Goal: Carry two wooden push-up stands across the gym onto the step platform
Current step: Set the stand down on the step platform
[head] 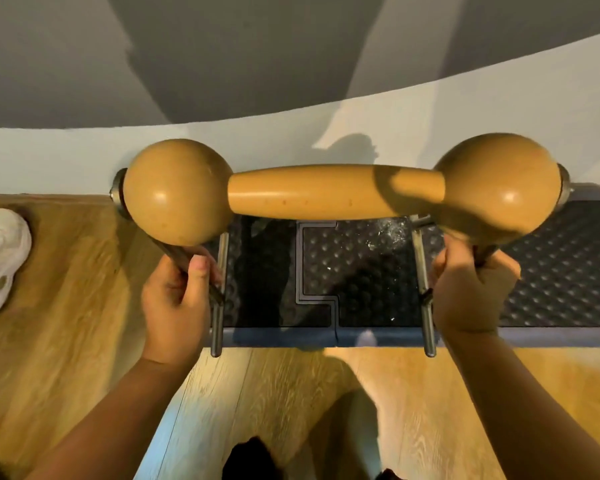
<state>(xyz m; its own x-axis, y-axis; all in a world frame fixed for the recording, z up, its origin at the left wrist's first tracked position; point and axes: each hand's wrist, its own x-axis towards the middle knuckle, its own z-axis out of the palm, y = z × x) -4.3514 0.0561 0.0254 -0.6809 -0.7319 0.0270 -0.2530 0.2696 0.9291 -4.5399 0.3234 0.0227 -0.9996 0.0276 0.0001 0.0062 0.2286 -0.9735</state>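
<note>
A wooden push-up stand (pixel 336 190), a thick bar with two round ends on a grey metal frame, fills the middle of the view, held up close to the camera. My left hand (pixel 177 299) grips the frame's left metal leg under the left ball. My right hand (pixel 468 289) grips the right leg under the right ball. Below the stand lies the step platform (pixel 551 271), black with a dimpled top and a blue rim, against the wall. A second stand is not in view.
The floor is light wood planks (pixel 66 323). A white sneaker (pixel 0 261) rests at the left edge. A pale wall (pixel 49 157) with a grey upper band runs behind the platform. Dark shapes show at the bottom centre.
</note>
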